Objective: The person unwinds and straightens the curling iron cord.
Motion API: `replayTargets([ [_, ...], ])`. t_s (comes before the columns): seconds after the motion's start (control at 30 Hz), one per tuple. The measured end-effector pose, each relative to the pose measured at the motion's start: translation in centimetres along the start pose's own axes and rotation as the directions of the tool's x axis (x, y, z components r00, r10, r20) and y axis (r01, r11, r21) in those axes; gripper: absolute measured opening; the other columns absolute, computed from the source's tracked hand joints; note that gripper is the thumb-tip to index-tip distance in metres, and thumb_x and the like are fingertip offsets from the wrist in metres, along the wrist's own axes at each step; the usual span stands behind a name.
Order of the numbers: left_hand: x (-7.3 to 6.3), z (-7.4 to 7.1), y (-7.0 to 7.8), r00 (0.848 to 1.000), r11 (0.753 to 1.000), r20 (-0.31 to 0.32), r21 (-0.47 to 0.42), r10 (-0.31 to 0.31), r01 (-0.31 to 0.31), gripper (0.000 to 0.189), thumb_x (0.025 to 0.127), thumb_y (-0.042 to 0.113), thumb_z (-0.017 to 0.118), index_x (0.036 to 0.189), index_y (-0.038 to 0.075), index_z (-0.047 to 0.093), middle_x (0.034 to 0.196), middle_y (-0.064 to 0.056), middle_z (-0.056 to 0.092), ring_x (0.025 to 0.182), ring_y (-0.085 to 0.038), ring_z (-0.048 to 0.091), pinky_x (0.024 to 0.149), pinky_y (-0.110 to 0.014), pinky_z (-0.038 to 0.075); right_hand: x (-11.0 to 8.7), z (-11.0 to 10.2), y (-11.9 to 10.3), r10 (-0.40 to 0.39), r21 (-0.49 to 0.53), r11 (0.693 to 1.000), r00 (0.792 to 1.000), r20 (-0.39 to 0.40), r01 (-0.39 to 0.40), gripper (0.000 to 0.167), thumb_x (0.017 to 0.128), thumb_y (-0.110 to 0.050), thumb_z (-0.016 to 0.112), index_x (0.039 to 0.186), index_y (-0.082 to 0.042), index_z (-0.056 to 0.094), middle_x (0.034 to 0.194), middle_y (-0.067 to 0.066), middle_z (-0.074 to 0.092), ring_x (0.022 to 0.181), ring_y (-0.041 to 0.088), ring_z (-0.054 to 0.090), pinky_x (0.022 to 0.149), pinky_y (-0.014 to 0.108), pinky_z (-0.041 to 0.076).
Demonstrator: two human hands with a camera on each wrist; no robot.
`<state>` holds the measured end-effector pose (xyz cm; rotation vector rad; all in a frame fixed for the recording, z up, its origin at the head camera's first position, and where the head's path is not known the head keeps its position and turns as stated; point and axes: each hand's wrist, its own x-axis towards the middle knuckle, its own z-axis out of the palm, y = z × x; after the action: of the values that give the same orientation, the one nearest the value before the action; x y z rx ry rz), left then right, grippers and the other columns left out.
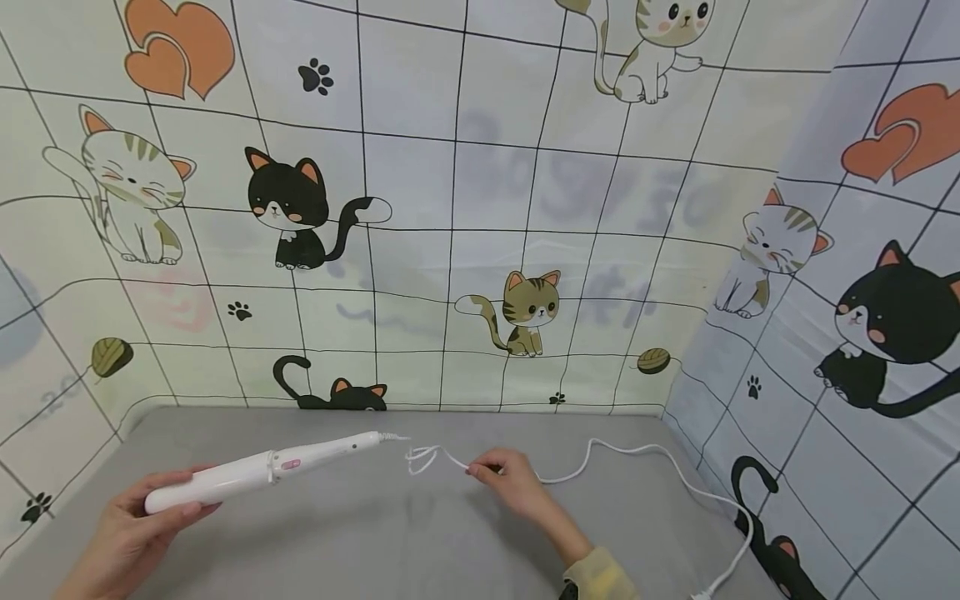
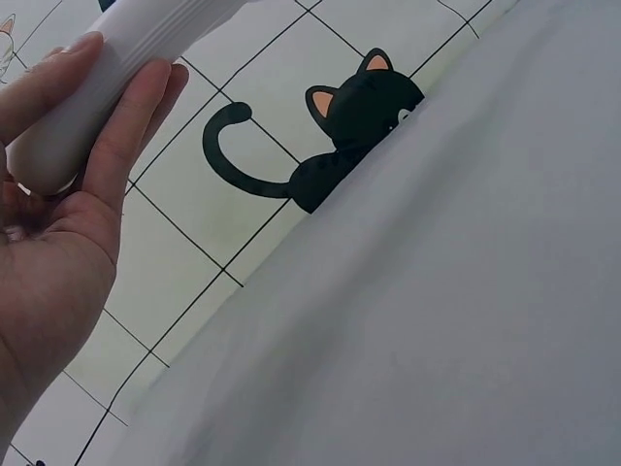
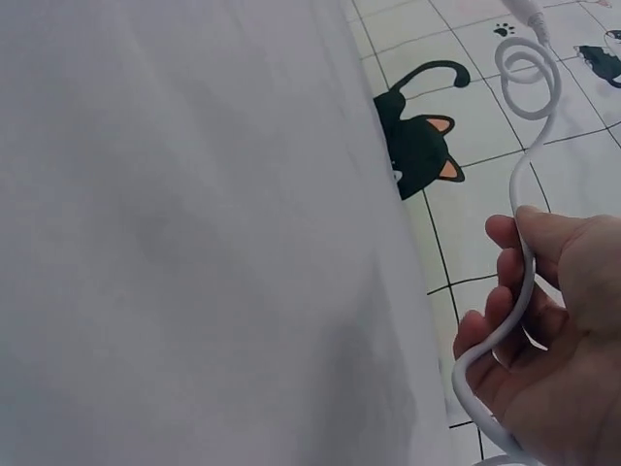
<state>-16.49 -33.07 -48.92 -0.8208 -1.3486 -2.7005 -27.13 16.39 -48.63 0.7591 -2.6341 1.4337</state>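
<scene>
My left hand (image 1: 138,525) grips the thick rounded end of a white hair styling iron (image 1: 315,454), fingers on one side and thumb on the other. The iron is held over the grey table, tilted slightly up to the right, with a pink switch on its body. Fine ridges show on its thick end in the left wrist view. From its thin end runs a white power cord (image 1: 630,451), with a small loop near the iron. My right hand (image 3: 572,311) pinches the cord between thumb and forefinger just past that loop; the cord also passes across the other fingers.
The grey tabletop (image 1: 360,533) reaches back to a wall covering (image 1: 412,192) printed with cats and grid lines, which also stands along both sides. The cord trails right over the table to a white plug (image 1: 702,594) at the bottom edge of the head view.
</scene>
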Motion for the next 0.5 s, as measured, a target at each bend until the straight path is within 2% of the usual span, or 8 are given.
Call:
replayTargets([
  [0.17, 0.2, 0.2, 0.1, 0.999, 1.000, 0.040, -0.012, -0.016, 0.016, 0.059, 0.096, -0.031, 0.028, 0.139, -0.004, 0.059, 0.140, -0.015, 0.062, 0.124, -0.023, 0.061, 0.102, -0.046, 0.052, -0.1, 0.1, 0.1, -0.014, 0.016, 1.000, 0.998, 0.067, 0.013, 0.014, 0.099, -0.014, 0.069, 0.097, -0.004, 0.079, 0.092, 0.001, 0.074, 0.083, 0.005, 0.060, 0.070, 0.021, 0.051],
  [0.27, 0.3, 0.3, 0.1, 0.999, 1.000, 0.039, -0.006, -0.016, 0.016, 0.059, 0.095, -0.032, 0.028, 0.138, -0.004, 0.060, 0.139, -0.015, 0.063, 0.124, -0.023, 0.061, 0.101, -0.046, 0.052, -0.1, 0.3, -0.3, -0.019, 0.053, 0.999, 0.994, 0.110, 0.013, 0.016, 0.100, -0.014, 0.066, 0.101, -0.003, 0.078, 0.096, 0.004, 0.075, 0.087, 0.007, 0.064, 0.075, 0.022, 0.054],
  [0.33, 0.3, 0.4, 0.1, 0.999, 1.000, 0.037, -0.004, -0.017, 0.017, 0.060, 0.095, -0.032, 0.028, 0.137, -0.004, 0.061, 0.139, -0.015, 0.063, 0.123, -0.024, 0.061, 0.101, -0.046, 0.052, -0.1, 0.4, -0.6, -0.031, 0.073, 0.997, 0.992, 0.121, 0.023, 0.018, 0.101, -0.014, 0.065, 0.104, -0.002, 0.077, 0.098, 0.006, 0.076, 0.090, 0.011, 0.066, 0.078, 0.023, 0.055],
  [0.5, 0.4, 0.7, 0.2, 0.999, 0.999, 0.025, -0.012, -0.039, 0.040, 0.061, 0.095, -0.032, 0.029, 0.137, -0.003, 0.062, 0.138, -0.014, 0.064, 0.122, -0.023, 0.062, 0.101, -0.046, 0.052, 0.3, 0.9, -1.4, -0.045, 0.050, 0.998, 0.993, 0.111, 0.040, 0.023, 0.105, -0.018, 0.060, 0.113, -0.003, 0.075, 0.108, 0.006, 0.075, 0.102, 0.020, 0.069, 0.087, 0.028, 0.057],
])
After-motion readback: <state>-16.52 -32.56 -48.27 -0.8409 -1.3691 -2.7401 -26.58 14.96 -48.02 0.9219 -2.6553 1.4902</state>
